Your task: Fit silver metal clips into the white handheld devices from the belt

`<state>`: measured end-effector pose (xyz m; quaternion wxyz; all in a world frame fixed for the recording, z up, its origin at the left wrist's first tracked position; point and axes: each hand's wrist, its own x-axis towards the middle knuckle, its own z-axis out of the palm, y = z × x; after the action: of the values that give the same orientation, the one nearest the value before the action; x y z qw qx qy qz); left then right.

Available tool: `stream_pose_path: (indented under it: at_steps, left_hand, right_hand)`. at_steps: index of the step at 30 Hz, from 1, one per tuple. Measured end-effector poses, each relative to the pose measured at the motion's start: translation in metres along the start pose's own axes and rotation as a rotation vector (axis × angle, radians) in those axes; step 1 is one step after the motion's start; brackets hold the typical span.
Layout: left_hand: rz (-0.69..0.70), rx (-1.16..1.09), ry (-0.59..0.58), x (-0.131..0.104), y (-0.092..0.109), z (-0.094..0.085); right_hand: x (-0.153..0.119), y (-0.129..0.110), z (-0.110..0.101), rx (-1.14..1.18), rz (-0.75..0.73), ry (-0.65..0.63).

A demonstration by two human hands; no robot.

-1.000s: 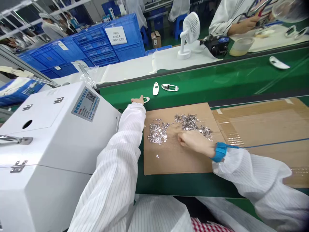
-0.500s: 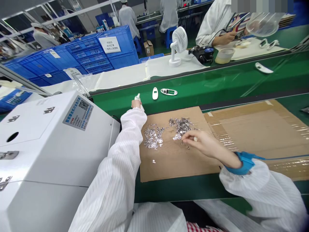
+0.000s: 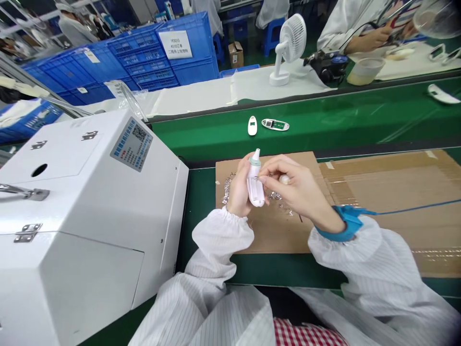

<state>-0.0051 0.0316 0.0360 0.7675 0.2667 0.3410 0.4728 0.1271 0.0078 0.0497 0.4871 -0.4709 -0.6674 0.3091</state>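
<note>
My left hand (image 3: pixel 240 190) is closed around a white ear thermometer (image 3: pixel 256 192) with a pale green ring and a narrow tip pointing up. Its open recess faces me. The fingertips of my right hand (image 3: pixel 293 185) are pinched together at the upper edge of that recess; whatever is between them is too small to make out. A small whitish round thing (image 3: pixel 284 179) shows among the curled right fingers. Under both hands lies a cardboard sheet (image 3: pixel 277 235) with small shiny metal pieces (image 3: pixel 275 195), partly covered by the hands. More metal pieces (image 3: pixel 226 189) show beside my left hand.
A large white machine (image 3: pixel 97 206) stands at the left. On the green belt (image 3: pixel 201 139) lie a white cover (image 3: pixel 252 126) and an opened housing with a circuit board (image 3: pixel 275 125). A blue strap with a cord (image 3: pixel 347 223) circles my right wrist. A white fan (image 3: pixel 288 48) stands beyond.
My left hand has come back from the belt's edge with the thermometer. My right hand has risen from the metal pieces and met it over the cardboard. The view has shifted slightly.
</note>
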Motion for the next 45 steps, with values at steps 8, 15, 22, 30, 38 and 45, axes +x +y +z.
stream_pose_path:
  at_steps: [8,15,22,30,38,45]
  left_hand:
    - [-0.043,0.043,0.004,-0.011,-0.005,0.004]
    - [-0.074,0.019,0.006,-0.014,-0.006,0.007]
    - [-0.250,-0.173,0.127,-0.010,-0.008,0.004]
    - [-0.318,-0.358,0.230,-0.011,-0.013,-0.011]
    - [-0.322,-0.305,0.214,-0.015,-0.027,-0.015]
    - [-0.244,-0.212,0.262,-0.018,-0.046,-0.006]
  right_hand:
    - [-0.004,0.012,0.000,-0.098,0.001,-0.035]
    - [-0.012,0.008,0.005,-0.319,-0.136,-0.034]
    - [-0.018,0.011,-0.019,-0.579,-0.173,-0.220]
    - [-0.041,0.066,-0.041,-0.818,0.106,-0.429]
    - [-0.050,0.080,-0.026,-0.869,0.070,-0.508]
    - [-0.047,0.038,-0.020,-0.590,-0.078,-0.088]
